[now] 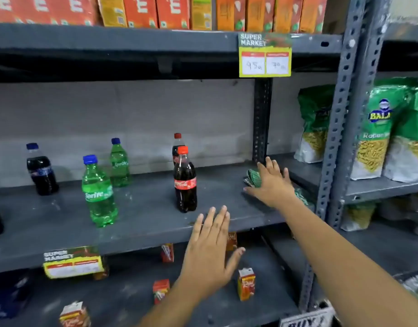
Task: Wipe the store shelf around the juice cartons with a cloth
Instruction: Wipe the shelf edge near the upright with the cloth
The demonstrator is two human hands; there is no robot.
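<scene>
A green cloth [253, 177] lies bunched at the right end of the middle grey shelf [144, 208]. My right hand [273, 185] rests over the cloth with fingers spread and covers most of it; I see no grip. My left hand [210, 251] hovers flat and open at the middle shelf's front edge, holding nothing. On the lower shelf [132, 296] stand several small red-orange juice cartons, one [246, 283] just right of my left wrist, another [161, 290] left of it, and one [74, 313] at the front left.
A cola bottle [185, 182] stands on the middle shelf left of my right hand, a second one behind it. Two green Sprite bottles [99, 192] and a dark soda bottle [41, 171] stand further left. A metal upright [340, 138] and pasta bags [378, 138] are to the right. Price tags [264, 55] hang from shelf edges.
</scene>
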